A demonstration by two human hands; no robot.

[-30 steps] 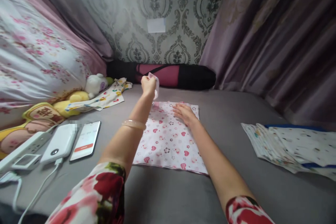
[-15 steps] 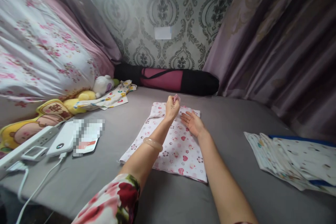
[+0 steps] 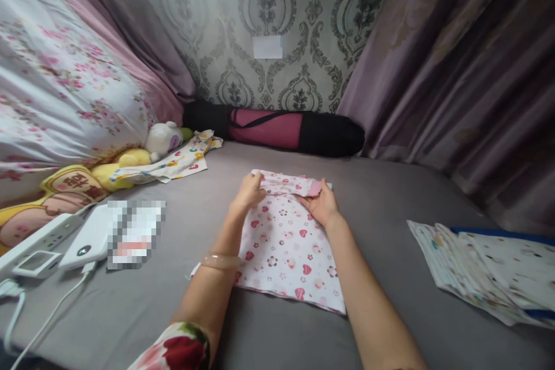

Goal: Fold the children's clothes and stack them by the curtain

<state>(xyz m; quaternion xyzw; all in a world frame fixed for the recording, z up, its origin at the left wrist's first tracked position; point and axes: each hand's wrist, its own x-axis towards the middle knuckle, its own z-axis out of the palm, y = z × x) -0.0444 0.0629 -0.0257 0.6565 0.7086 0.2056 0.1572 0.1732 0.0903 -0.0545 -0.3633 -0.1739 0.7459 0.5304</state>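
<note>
Work surface: bed (image 3: pixel 390 196) covered in a smooth grey sheet, flat and only slightly creased
Cloth: thin white cotton piece (image 3: pixel 286 243), printed with small red and pink hearts and flowers, lying roughly rectangular at mid-bed; far edge turned back toward the person in a narrow soft fold, a pink trim showing at the fold's right end
Left hand (image 3: pixel 249 192): resting on the left end of the fold, fingers curled down, grip pinched narrow on the folded edge; a pale translucent bangle (image 3: pixel 220 261) on the wrist
Right hand (image 3: pixel 323 203): at the right end of the fold, fingertips on the pink trim, grip narrow, thumb under the edge as far as can be told
Sleeves: red floral print, seen at the lower frame edge
Right side: stack of thin printed cloths (image 3: pixel 485 272), fanned flat, well apart from the hands, a blue edge beneath
Left side: white power bank (image 3: pixel 87 240) with cable, white power strip (image 3: pixel 32 243), a blurred flat device beside them
Far left: floral quilt (image 3: pixel 56 81) bulked up, yellow and white plush toys (image 3: pixel 143 147) against it, another printed cloth (image 3: pixel 173 162) lying crumpled near them
Rear: rolled pink mat in a black sleeve (image 3: pixel 281 130) along the damask-patterned wall (image 3: pixel 269 6); mauve curtain (image 3: pixel 468 69) to the right
Obstruction: forearms cover the cloth's near left corner
</note>
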